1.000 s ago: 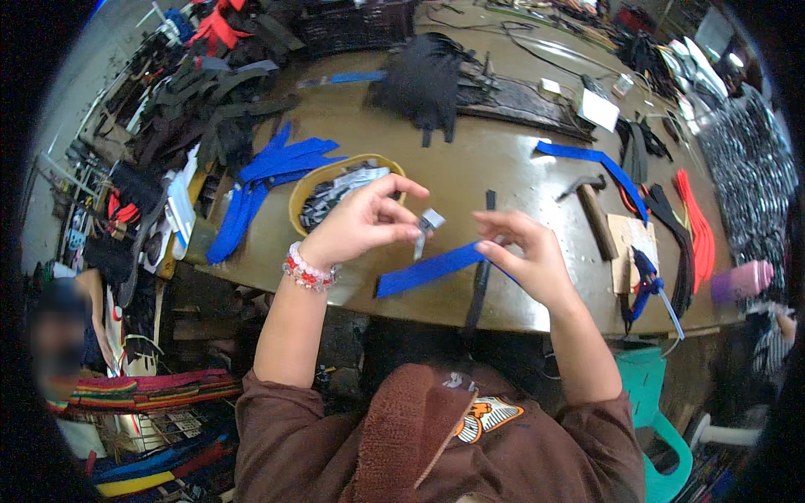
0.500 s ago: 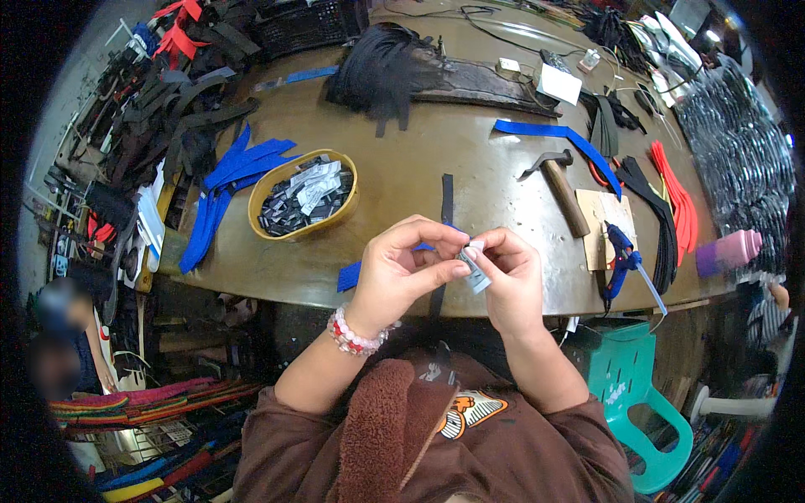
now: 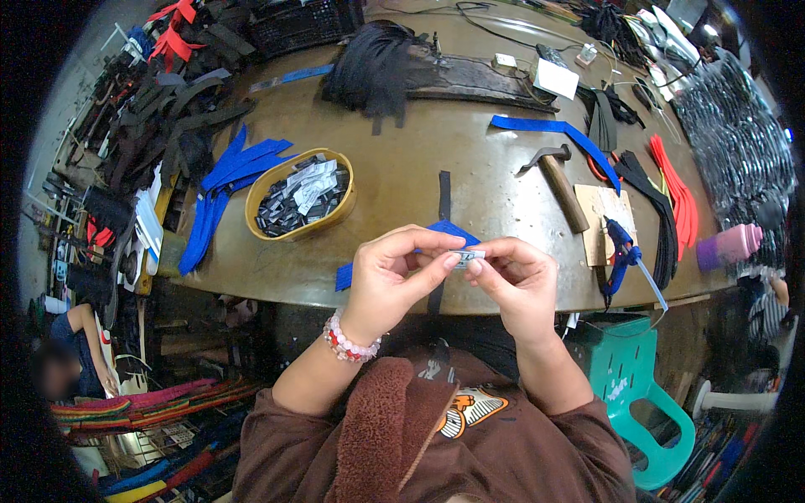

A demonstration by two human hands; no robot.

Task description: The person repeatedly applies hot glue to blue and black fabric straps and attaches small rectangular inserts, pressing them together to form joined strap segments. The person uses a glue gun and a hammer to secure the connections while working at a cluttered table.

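Between the fingertips of both hands is a small pale printed label (image 3: 468, 256), held above the table's near edge. My left hand (image 3: 387, 272) pinches one end of it, and my right hand (image 3: 521, 281) pinches the other with thumb and forefinger. Behind the fingers, a blue strap (image 3: 449, 230) lies on the table, partly hidden by my hands. A narrow black strip (image 3: 444, 194) runs toward me beneath it. To the left stands a yellow oval basket (image 3: 353, 194) with small black-and-white pieces and pale labels in it.
A hammer (image 3: 563, 193) and a blue glue gun (image 3: 620, 258) lie to the right, near red straps (image 3: 676, 189) and a pink-purple bottle (image 3: 728, 248). Blue straps (image 3: 220, 194) lie left of the basket. A black bundle (image 3: 369, 71) sits farther back. A green plastic chair (image 3: 625, 369) stands below the edge.
The label has turned from slanting downward to lying roughly level between my fingertips. My right hand has shifted slightly right and down, uncovering more of the blue strap.
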